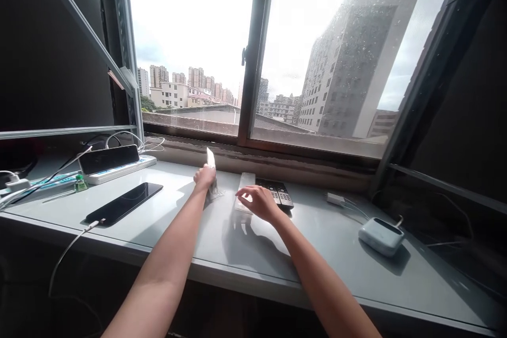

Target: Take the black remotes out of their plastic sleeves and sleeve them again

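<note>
My left hand is closed around a slim white remote, holding it upright above the grey shelf near the window sill. Clear plastic wrapping hangs or lies just under that hand. My right hand hovers with fingers spread over a second white remote lying flat on the shelf. Two black remotes lie side by side just right of it, partly hidden by my fingers.
A black phone on a white cable lies at the left. Behind it another phone rests on a white power strip, with a small green bottle nearby. A white box device and an adapter sit at the right.
</note>
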A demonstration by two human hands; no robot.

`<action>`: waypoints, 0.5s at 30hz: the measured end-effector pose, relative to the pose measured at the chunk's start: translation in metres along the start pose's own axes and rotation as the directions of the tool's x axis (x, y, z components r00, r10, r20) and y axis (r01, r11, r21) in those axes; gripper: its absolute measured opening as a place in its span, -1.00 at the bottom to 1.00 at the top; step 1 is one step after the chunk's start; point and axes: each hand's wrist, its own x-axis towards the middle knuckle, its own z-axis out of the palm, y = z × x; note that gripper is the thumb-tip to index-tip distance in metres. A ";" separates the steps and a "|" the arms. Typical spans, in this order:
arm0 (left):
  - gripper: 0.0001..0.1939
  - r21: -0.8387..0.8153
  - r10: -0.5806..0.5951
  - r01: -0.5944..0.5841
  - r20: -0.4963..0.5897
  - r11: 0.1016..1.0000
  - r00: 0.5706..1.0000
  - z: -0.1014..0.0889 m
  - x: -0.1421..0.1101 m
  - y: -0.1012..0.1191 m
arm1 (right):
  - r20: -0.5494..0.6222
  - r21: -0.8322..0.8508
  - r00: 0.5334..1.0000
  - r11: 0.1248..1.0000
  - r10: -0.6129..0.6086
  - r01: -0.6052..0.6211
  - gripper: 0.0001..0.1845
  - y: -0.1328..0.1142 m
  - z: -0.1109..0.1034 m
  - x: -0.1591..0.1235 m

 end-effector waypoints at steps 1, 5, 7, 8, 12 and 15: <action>-0.88 0.059 0.010 -0.005 -0.084 0.998 0.996 -0.004 -0.001 0.001 | 0.022 0.010 0.999 1.000 -0.024 0.023 -0.84 0.002 0.001 0.000; -0.94 0.317 0.155 -0.071 -0.248 0.946 0.956 -0.011 -0.005 0.003 | 0.133 0.030 0.988 0.997 -0.080 0.076 -0.68 0.012 0.006 0.000; -0.92 0.543 0.270 -0.098 -0.247 0.834 0.931 -0.011 -0.006 0.004 | 0.181 0.042 0.982 0.998 -0.055 0.048 -0.68 0.015 0.009 0.000; -0.89 0.685 0.298 -0.064 -0.229 0.726 0.927 -0.011 -0.007 0.005 | 0.196 0.058 0.980 0.998 -0.041 0.030 -0.69 0.016 0.010 -0.001; -0.56 0.987 0.252 0.158 -0.157 0.017 0.955 -0.011 -0.013 0.010 | 0.182 0.089 0.983 0.996 -0.005 -0.011 -0.68 0.014 0.008 0.000; -0.47 0.951 0.282 0.123 -0.040 -0.284 0.959 -0.009 -0.017 0.009 | 0.174 0.087 0.985 0.996 0.012 -0.027 -0.65 0.011 0.002 0.000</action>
